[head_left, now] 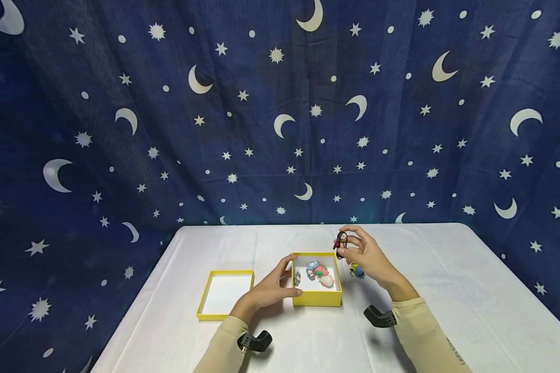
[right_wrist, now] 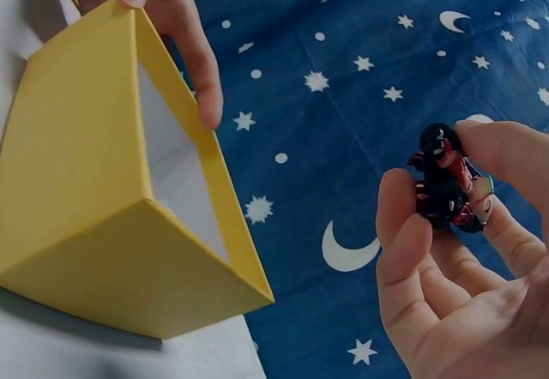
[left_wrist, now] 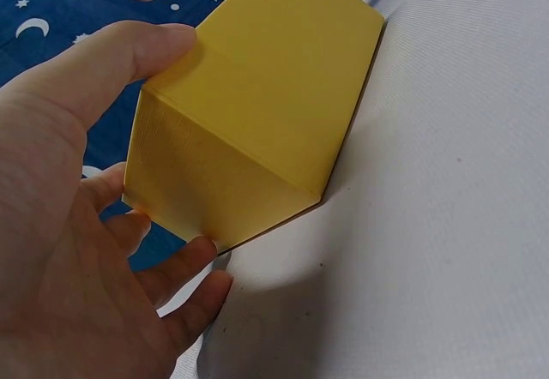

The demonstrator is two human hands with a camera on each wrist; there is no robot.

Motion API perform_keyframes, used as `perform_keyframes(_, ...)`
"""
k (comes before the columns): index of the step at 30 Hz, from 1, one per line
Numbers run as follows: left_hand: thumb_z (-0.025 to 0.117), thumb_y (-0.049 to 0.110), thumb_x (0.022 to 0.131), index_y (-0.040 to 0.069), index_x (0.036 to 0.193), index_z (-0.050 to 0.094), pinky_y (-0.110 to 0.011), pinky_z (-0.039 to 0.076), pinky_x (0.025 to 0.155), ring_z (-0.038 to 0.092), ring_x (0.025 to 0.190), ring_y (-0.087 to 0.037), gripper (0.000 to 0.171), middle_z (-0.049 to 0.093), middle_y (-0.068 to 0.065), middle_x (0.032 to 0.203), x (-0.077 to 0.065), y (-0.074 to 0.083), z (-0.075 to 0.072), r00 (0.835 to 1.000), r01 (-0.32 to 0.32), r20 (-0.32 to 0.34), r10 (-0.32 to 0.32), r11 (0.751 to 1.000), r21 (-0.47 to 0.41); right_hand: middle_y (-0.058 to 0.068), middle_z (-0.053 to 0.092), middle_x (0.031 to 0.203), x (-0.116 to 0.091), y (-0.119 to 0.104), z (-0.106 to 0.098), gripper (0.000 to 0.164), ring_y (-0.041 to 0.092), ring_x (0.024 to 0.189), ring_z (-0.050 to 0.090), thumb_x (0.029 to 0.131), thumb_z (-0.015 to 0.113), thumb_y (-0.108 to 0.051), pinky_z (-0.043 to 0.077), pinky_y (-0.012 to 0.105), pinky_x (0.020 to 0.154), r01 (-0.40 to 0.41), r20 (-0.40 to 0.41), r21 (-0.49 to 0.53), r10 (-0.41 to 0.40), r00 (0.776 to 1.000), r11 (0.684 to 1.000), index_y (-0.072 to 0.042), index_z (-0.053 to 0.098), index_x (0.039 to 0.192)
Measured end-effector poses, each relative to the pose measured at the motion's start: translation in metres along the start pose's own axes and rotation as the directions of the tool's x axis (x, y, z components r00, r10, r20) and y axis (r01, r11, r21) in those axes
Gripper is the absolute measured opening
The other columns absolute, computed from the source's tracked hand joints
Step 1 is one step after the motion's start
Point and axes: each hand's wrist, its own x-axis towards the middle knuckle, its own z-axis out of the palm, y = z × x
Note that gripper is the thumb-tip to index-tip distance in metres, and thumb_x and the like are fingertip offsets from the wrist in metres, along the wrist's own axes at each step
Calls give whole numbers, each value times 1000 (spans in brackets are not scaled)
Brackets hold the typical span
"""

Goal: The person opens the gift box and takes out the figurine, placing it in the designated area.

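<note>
left hand [head_left: 267, 292], nine o'clock of the yellow box [head_left: 318, 299], holds it wide-gripped, likely for steadiness; right hand [head_left: 369, 260], two o'clock, closely pinches a dark-haired figurine [head_left: 341, 241].

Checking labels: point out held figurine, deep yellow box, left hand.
Held figurine [right_wrist: 448, 177], right wrist view, mid-body.
Deep yellow box [head_left: 317, 299], head view, front wall.
Left hand [head_left: 269, 291], head view, back of hand.

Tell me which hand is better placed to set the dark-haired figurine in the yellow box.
Probably the right hand: it holds the figurine near the right side of the yellow box, while the left hand grips its left side.
</note>
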Motion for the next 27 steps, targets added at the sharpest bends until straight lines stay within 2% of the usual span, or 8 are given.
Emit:
perform_keyframes(7, 76, 25, 85, 24, 158, 24, -53, 29, 124, 38, 148, -36, 89, 19, -11, 169, 1, -1, 0, 1000, -1, 5, 1, 1000, -11, 0, 60, 119, -2, -1, -8, 61, 7, 97, 70, 91, 71, -2, 59, 24, 81, -9, 7, 18, 8, 1000, 1000, -10, 40, 143)
perform_keyframes(11, 76, 25, 85, 24, 158, 24, -52, 30, 124, 39, 148, -35, 90, 22, -11, 168, 1, -2, 0, 1000, 1, 2, -1, 1000, -14, -2, 60, 119, -3, 0, -11, 65, 7, 95, 70, 89, 72, 1, 59, 24, 81, -3, 17, 19, 3, 1000, 1000, -12, 39, 145)
perform_keyframes(16, 76, 24, 85, 23, 158, 24, -52, 31, 124, 40, 148, -34, 90, 26, -12, 167, 1, -2, 0, 1000, -4, -3, 4, 1000, -27, 2, 60, 121, -3, -1, -14, 67, 8, 93, 71, 89, 71, 2, 59, 25, 77, 2, 11, -19, -2, 1000, 1000, -10, 38, 146)
perform_keyframes(20, 77, 24, 85, 24, 158, 25, -51, 31, 124, 39, 148, -35, 89, 24, -10, 168, 1, -3, 1, 1000, -5, -10, 5, 1000, -18, 11, 58, 124, -3, -1, -16, 70, 7, 89, 70, 89, 70, 2, 59, 25, 74, 8, -4, -54, -9, 1000, 999, -2, 34, 148)
perform_keyframes(22, 78, 24, 85, 23, 157, 25, -52, 31, 124, 39, 148, -36, 89, 23, -10, 168, 2, -4, 1, 1000, -7, -13, 7, 1000, -11, 20, 57, 126, -4, -1, -17, 71, 6, 87, 69, 89, 70, 3, 59, 25, 73, 17, -7, -69, -18, 1000, 997, 1, 33, 149)
perform_keyframes(27, 78, 23, 85, 18, 158, 25, -54, 31, 123, 38, 148, -39, 90, 25, -13, 167, 2, -5, 1, 1000, -13, -14, 13, 1000, -7, 38, 52, 131, -4, 1, -19, 71, 4, 86, 68, 90, 67, 5, 58, 23, 73, 35, -6, -117, -36, 999, 993, 2, 32, 152)
